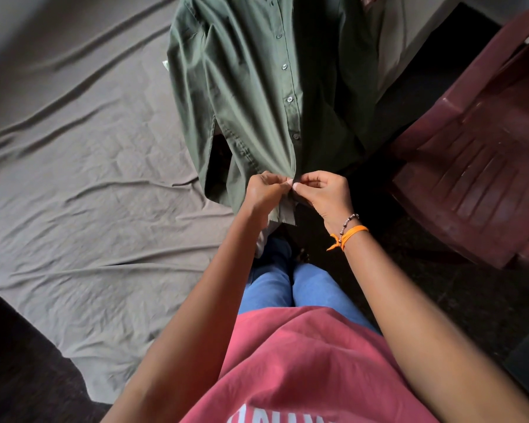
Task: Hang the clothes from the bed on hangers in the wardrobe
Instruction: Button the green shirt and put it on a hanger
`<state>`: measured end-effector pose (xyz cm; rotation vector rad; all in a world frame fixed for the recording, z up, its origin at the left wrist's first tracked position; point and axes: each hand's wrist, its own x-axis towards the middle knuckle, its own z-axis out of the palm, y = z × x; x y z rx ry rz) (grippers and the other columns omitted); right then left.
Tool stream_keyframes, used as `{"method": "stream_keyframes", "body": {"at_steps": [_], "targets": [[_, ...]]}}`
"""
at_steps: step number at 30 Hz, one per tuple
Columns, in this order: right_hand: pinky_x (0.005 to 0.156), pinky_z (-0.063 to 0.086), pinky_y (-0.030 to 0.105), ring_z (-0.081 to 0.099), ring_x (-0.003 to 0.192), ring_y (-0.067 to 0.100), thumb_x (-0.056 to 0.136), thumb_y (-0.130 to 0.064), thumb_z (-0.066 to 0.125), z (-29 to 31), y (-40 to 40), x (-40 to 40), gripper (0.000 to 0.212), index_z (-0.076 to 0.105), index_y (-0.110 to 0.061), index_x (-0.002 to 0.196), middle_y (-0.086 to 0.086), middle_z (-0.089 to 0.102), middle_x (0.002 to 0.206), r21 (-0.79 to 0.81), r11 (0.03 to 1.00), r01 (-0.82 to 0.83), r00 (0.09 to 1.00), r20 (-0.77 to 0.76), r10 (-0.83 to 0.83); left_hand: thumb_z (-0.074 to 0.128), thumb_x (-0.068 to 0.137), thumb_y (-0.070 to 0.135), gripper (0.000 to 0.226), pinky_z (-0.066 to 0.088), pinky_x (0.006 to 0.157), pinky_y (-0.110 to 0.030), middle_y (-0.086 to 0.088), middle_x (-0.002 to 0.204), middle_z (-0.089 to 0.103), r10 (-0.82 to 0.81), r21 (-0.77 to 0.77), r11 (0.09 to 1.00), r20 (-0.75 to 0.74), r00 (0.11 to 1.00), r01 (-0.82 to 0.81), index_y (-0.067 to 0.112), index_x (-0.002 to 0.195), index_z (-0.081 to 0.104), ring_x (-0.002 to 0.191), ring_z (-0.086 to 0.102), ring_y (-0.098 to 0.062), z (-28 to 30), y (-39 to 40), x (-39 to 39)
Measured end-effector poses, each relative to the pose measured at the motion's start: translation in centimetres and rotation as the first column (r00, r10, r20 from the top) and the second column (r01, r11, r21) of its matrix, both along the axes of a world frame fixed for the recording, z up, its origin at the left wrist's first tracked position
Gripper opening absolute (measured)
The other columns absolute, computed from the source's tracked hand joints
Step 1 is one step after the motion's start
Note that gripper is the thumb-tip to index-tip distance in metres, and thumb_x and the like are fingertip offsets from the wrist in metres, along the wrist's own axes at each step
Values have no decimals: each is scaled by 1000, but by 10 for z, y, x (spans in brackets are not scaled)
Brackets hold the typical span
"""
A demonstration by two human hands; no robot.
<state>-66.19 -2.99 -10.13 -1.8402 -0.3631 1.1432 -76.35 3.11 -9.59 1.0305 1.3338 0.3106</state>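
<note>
Lying left: creased grey bedsheet (74,184). Hanging at centre, hem over bed edge: soft, light olive-green cotton button-up shirt (257,96). Pinching its lower placket: left hand (264,189), right hand (326,190). Standing right: maroon plastic chair (477,154). Best holding by collar.

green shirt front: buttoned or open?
Mostly buttoned. The dark green button-up shirt shows its placket closed down the row of buttons; left hand and right hand pinch the placket at the hem.
</note>
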Motion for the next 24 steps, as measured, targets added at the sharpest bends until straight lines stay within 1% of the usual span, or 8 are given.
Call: {"method": "stream_keyframes", "body": {"at_steps": [3, 6, 10, 14, 17, 19, 21, 24], "targets": [[72, 56, 30, 61, 69, 14, 73, -1, 75, -3, -1, -4, 11, 68, -6, 80, 3, 64, 70, 38, 999, -34, 991, 131, 29, 57, 89, -5, 26, 51, 58, -15, 0, 66, 62, 40, -109, 994, 93, 995, -30, 9, 67, 62, 57, 60, -5, -5, 2, -5], [64, 54, 20, 59, 60, 5, 73, -2, 76, -5, 0, -9, 12, 67, -5, 81, -4, 62, 66, 50, 998, -48, 970, 241, 34, 59, 91, 10, 19, 44, 47, -7, 5, 61, 64, 74, -185, 981, 119, 990, -51, 11, 73, 62, 53, 60, 3, -4, -1, -8], [64, 53, 16, 62, 62, 0, 74, -1, 76, -9, -1, -10, 11, 68, -2, 82, 0, 65, 68, 59, 997, -58, 972, 231, 43, 69, 84, 9, 17, 52, 56, -16, 1, 56, 67, 54, -125, 992, 147, 988, -35, 8, 67, 66, 53, 63, -6, -6, -1, -10], [68, 56, 20, 67, 65, 8, 78, 4, 69, -6, -1, 2, 13, 68, 6, 91, 11, 68, 76, 40, 997, -65, 998, -1, 65, 62, 88, 1, 24, 51, 52, -15, 5, 48, 63, -5, -79, 997, 121, 993, 15, 7, 64, 62, 47, 60, -3, -6, 6, -9], [74, 55, 22, 64, 62, 5, 85, 6, 61, -4, 2, 16, 10, 65, -4, 85, 3, 66, 69, 44, 996, -71, 951, -298, 81, 56, 93, 6, 20, 47, 49, -12, 4, 55, 66, -41, -213, 973, 213, 976, 88, 4, 74, 62, 49, 61, -3, -4, 9, -10], [82, 53, 29, 62, 66, 9, 87, 5, 57, -9, 4, 22, 12, 65, -4, 86, 4, 65, 69, -16, 992, -126, 933, -342, 113, 56, 93, 7, 17, 43, 47, -12, 5, 52, 62, -88, -237, 964, 132, 987, 118, 4, 78, 62, 45, 56, -2, -10, 10, -8], [81, 52, 28, 59, 69, 11, 91, 3, 52, -14, 9, 25, 15, 65, 3, 99, 6, 63, 75, -135, 969, -207, 955, -241, 170, 63, 89, 6, 7, 42, 53, -18, 1, 58, 58, -197, -150, 972, -109, 974, 180, 0, 85, 64, 49, 50, -7, -23, 14, -4], [74, 51, 21, 55, 68, 9, 95, -3, 48, -15, 26, 27, 22, 64, 3, 108, 5, 61, 79, -208, 951, -230, 967, -161, 198, 63, 88, 8, 24, 48, 64, -25, -11, 96, 65, -299, -64, 953, -319, 899, 295, 6, 111, 65, 72, 60, -20, -27, 26, 5]]}}
